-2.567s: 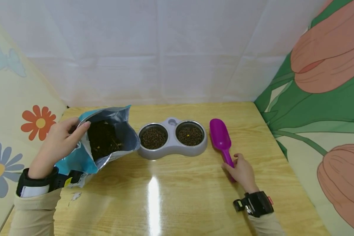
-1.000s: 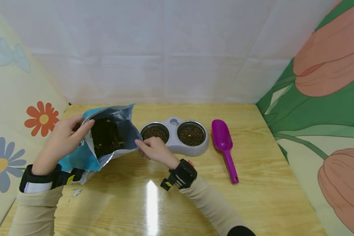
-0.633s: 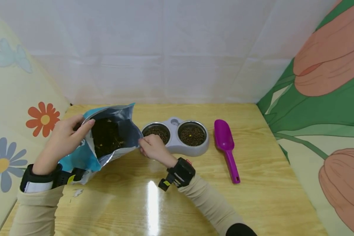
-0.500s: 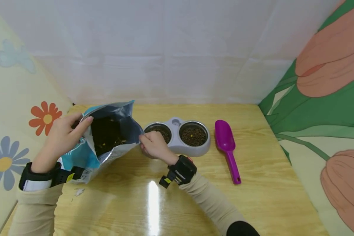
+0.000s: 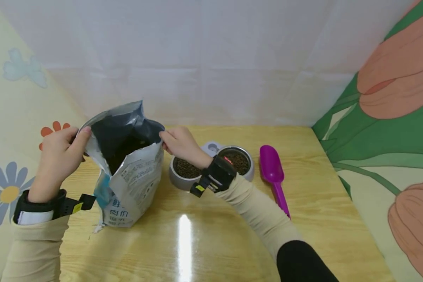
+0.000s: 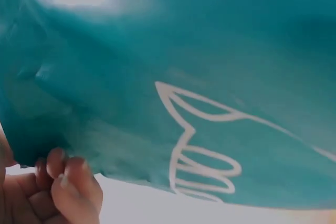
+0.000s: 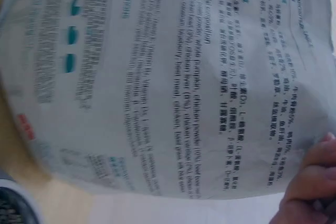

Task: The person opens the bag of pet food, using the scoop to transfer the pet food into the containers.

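A blue and silver pet food bag (image 5: 137, 184) stands upright at the left of the table, its mouth spread wide, with dark brown contents inside. My left hand (image 5: 58, 156) grips the bag's left rim between thumb and fingers. At the opposite corner, my right hand (image 5: 185, 145) pinches the rim. In the left wrist view, curled fingers (image 6: 73, 187) hold the edge of the teal side. The right wrist view has the bag's printed grey back (image 7: 157, 103) filling most of it. Whether the bag's bottom touches the table cannot be told.
A grey double pet bowl (image 5: 178, 182) with brown kibble in both steel dishes sits behind my right forearm, partly hidden. Right of it lies a purple scoop (image 5: 272, 166), its handle end near my sleeve. A white cloth wall (image 5: 232, 58) closes the back of the table (image 5: 232, 246).
My right hand left the scoop's handle and took hold of the bag's right rim. Both hands then raised the rim, and the bag went from leaning to upright.
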Demonstrator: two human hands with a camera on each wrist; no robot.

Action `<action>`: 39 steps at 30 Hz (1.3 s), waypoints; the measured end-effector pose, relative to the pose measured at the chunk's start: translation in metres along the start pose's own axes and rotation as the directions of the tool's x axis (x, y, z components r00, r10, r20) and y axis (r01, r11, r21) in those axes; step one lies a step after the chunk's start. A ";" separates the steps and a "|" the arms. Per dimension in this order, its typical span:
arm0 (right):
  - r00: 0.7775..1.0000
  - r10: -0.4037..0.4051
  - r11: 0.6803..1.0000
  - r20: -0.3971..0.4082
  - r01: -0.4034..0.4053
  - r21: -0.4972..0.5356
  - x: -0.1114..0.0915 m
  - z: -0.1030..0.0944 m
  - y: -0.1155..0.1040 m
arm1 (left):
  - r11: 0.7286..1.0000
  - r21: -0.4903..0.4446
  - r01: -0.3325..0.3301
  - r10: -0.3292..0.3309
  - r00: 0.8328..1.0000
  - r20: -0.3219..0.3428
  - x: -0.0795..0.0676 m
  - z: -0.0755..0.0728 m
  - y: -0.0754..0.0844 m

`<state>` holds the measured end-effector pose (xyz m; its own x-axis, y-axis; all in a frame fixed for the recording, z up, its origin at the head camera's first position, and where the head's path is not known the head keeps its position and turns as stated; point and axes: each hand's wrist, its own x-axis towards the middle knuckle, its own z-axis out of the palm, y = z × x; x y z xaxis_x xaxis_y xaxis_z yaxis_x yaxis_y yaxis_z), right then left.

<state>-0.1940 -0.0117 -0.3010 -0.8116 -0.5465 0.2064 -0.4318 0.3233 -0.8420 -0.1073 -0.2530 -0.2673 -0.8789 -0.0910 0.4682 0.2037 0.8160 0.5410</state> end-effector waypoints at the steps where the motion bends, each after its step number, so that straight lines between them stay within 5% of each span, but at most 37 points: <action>1: 1.000 -0.007 1.000 0.002 0.007 -0.014 0.003 -0.001 -0.003 | 0.999 -0.024 0.026 -0.026 1.000 0.002 0.000 -0.001 0.000; 7: 0.998 -0.059 0.995 0.011 0.060 -0.080 0.018 -0.001 -0.016 | 0.961 -0.210 0.178 -0.172 0.984 0.043 -0.005 -0.001 -0.003; 14: 0.994 -0.103 0.995 0.019 0.104 -0.008 0.023 0.009 -0.019 | 0.936 -0.265 0.233 -0.224 0.972 0.064 -0.013 0.001 -0.011; 19: 0.994 -0.109 0.994 0.012 0.109 -0.016 0.024 0.012 -0.020 | 0.953 -0.262 0.154 -0.163 0.987 -0.012 -0.033 0.008 -0.005; 23: 0.995 -0.101 0.995 0.014 0.101 -0.012 0.024 0.013 -0.019 | 0.949 -0.310 -0.047 0.008 0.992 -0.126 -0.057 0.016 0.003; 26: 0.995 -0.093 0.996 0.021 0.093 0.008 0.025 0.014 -0.019 | 0.955 -0.269 -0.128 0.084 0.982 -0.167 -0.070 0.022 0.010; 33: 0.993 -0.106 0.993 0.044 0.104 0.051 0.027 0.016 -0.016 | 0.992 -0.068 -0.105 0.082 0.957 -0.279 -0.076 0.041 0.027; 39: 0.996 -0.071 0.997 0.057 0.070 0.010 0.034 -0.004 -0.012 | 0.993 -0.070 -0.090 0.061 0.938 -0.342 -0.078 0.048 0.028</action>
<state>-0.2174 -0.0310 -0.2819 -0.7553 -0.6112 0.2365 -0.4838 0.2765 -0.8303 -0.0541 -0.1959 -0.3224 -0.6644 -0.2309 0.7108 0.3119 0.7786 0.5445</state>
